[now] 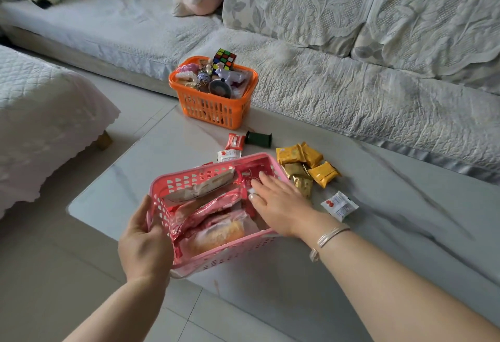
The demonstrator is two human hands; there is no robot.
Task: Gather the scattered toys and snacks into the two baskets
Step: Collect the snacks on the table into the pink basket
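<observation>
Nearest, the left hand [143, 241] has its grip curled round the left end wall of the pink basket [216, 253], tilting it on the worktop [392, 233]. The right hand [276, 201] lies released, fingers straight, inside among the wrapped snacks. Just right of that hand, a white sachet [339, 205] and gold packets [305, 165] wait; farther off stands the orange basket [213, 109] of toys.

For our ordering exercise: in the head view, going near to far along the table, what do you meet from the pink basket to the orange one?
Pink basket → red-and-white packet → red packet → dark spool → orange basket → puzzle cube.
</observation>
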